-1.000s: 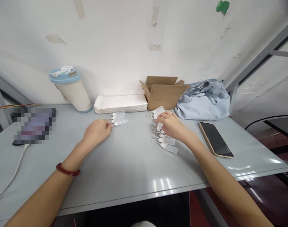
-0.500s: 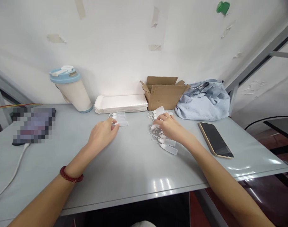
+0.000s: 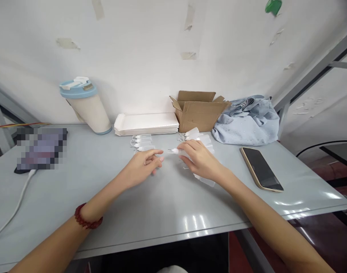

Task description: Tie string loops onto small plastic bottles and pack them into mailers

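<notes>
Between the thumb and fingers of my right hand [image 3: 200, 157] is a small clear needle-tip bottle [image 3: 175, 151], its white cap and thin tip pointing left. Opposite it, my left hand [image 3: 143, 165] is raised with fingers apart and nothing in them. Just behind the left hand, several like bottles [image 3: 143, 142] lie side by side, tips to the left. More bottles [image 3: 206, 181] lie in a loose column under and around my right hand, which partly hides them. A red bead bracelet [image 3: 88, 219] circles my left wrist.
Along the wall stand a tumbler [image 3: 89, 110], a stack of white padded envelopes [image 3: 147, 123], an open cardboard box [image 3: 200, 115] and a light blue cloth bag [image 3: 247, 123]. A phone [image 3: 261, 168] lies at right; a blurred device [image 3: 42, 149] with a cable lies at left.
My left hand has left the bottles on the left and moved right. My right hand has lifted a bottle from its column and brought it slightly left.
</notes>
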### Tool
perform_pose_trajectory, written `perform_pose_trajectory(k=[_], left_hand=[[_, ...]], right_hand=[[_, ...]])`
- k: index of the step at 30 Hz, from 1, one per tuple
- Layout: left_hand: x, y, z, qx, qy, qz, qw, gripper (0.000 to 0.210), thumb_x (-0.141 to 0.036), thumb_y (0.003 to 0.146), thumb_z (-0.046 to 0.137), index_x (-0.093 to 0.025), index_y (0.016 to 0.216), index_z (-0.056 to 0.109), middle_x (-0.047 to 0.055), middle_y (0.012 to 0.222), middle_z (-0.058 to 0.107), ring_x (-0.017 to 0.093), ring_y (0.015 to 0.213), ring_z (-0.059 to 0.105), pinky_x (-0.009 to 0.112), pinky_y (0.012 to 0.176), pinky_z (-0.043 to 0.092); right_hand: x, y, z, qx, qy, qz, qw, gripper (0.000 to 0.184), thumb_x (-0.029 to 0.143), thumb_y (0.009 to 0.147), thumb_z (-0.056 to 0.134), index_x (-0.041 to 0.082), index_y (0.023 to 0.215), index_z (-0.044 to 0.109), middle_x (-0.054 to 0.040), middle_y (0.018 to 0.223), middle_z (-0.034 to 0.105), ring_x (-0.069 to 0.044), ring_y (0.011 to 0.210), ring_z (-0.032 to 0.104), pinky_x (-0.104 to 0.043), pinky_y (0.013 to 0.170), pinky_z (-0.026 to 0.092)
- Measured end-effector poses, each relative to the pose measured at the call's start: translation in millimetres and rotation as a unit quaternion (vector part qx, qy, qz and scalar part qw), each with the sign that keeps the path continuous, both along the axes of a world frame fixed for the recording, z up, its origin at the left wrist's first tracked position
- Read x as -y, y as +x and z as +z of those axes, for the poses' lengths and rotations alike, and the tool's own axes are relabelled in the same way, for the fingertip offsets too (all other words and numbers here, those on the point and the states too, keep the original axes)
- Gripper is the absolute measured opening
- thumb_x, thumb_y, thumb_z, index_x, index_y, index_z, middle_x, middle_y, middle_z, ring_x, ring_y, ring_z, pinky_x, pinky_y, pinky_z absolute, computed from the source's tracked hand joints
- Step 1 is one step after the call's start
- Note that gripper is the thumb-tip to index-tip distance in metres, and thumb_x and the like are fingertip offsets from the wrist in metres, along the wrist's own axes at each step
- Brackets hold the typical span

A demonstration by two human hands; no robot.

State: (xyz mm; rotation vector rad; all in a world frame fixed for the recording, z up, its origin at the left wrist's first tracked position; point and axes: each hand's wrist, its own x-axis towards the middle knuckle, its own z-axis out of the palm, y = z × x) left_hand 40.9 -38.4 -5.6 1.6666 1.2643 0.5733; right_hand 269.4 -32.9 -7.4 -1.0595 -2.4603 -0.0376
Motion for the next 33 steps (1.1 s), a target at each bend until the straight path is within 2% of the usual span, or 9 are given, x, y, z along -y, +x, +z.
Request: perform_pose_trajectory(k=[5, 7, 15, 23, 33], left_hand=[[-3, -1, -0.6, 0.041, -0.019, -0.008, 0.999, 0.041, -0.053, 0.088, 0.046, -0.016, 0.090, 0.063, 0.003, 0.079, 0.063, 0.012, 0.059, 0.056, 0.026, 0.055, 0.046], [-3, -1, 1.8, 0.055, -0.021, -0.006, 0.998, 0.037, -0.050, 0.087, 0.048, -0.016, 0.084, 0.062, 0.002, 0.076, 0.063, 0.011, 0.058, 0.055, 0.025, 0.055, 0.046], [0, 0, 10.3, 0.076, -0.003, -0.003, 0.997, 0.027, -0.043, 0.083, 0.055, -0.017, 0.082, 0.064, 0.000, 0.072, 0.063, 0.011, 0.056, 0.054, 0.025, 0.056, 0.047], [0, 0, 9.2, 0.077, 0.024, -0.023, 0.996, 0.027, -0.041, 0.085, 0.053, -0.017, 0.081, 0.066, 0.001, 0.072, 0.063, 0.012, 0.057, 0.054, 0.026, 0.058, 0.047], [-1, -1, 8.2, 0.078, 0.018, -0.028, 0.996, 0.026, -0.040, 0.086, 0.054, -0.016, 0.083, 0.066, 0.000, 0.070, 0.061, 0.011, 0.057, 0.054, 0.025, 0.057, 0.046]], right_hand=[[3, -3, -0.1, -0.017, 0.029, 0.034, 0.999, 0.017, 0.012, 0.088, 0.046, 0.016, 0.104, 0.052, -0.0115, 0.099, 0.062, -0.024, 0.093, 0.056, -0.037, 0.079, 0.042], [3, -3, -0.4, -0.017, 0.033, 0.039, 0.999, 0.017, 0.012, 0.088, 0.045, 0.016, 0.103, 0.052, -0.0115, 0.098, 0.062, -0.024, 0.093, 0.056, -0.037, 0.078, 0.042], [3, -4, -2.4, -0.014, 0.024, 0.041, 0.999, 0.016, 0.013, 0.088, 0.047, 0.015, 0.103, 0.052, -0.0127, 0.097, 0.060, -0.024, 0.090, 0.055, -0.037, 0.077, 0.044], [5, -7, -1.5, -0.013, 0.023, 0.071, 0.997, 0.015, 0.013, 0.089, 0.045, 0.015, 0.103, 0.051, -0.0101, 0.090, 0.059, -0.021, 0.079, 0.054, -0.033, 0.069, 0.044], [7, -9, -1.2, -0.018, 0.025, 0.071, 0.997, 0.015, 0.012, 0.088, 0.046, 0.013, 0.102, 0.052, -0.0103, 0.090, 0.059, -0.020, 0.077, 0.053, -0.031, 0.068, 0.044]])
